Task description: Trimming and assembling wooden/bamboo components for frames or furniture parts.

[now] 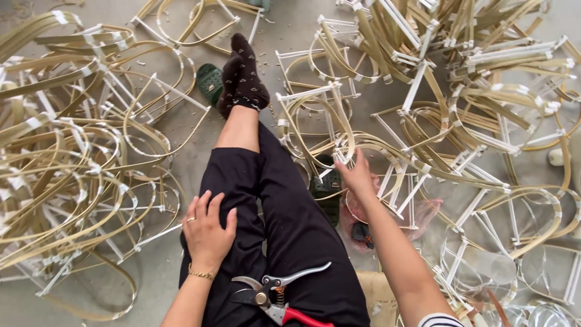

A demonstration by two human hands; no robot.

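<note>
Reaching toward twelve o'clock, the right hand is closing its fingers on a bamboo frame, while the left hand is resting open and empty on the thigh, pruning shears at its five o'clock.

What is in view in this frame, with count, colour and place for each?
bamboo hoop frames: too many to count, tan strips with white joints, heaped left, top and right on the floor
pruning shears: one, silver blades, red handle, on the lap
green sandals: two, one by the feet, one under the knee
floor: grey, bare patches
legs: black trousers, dark socks, stretched forward
left hand: resting on thigh, ring and bracelet
right hand: reaching to a frame at centre
</note>
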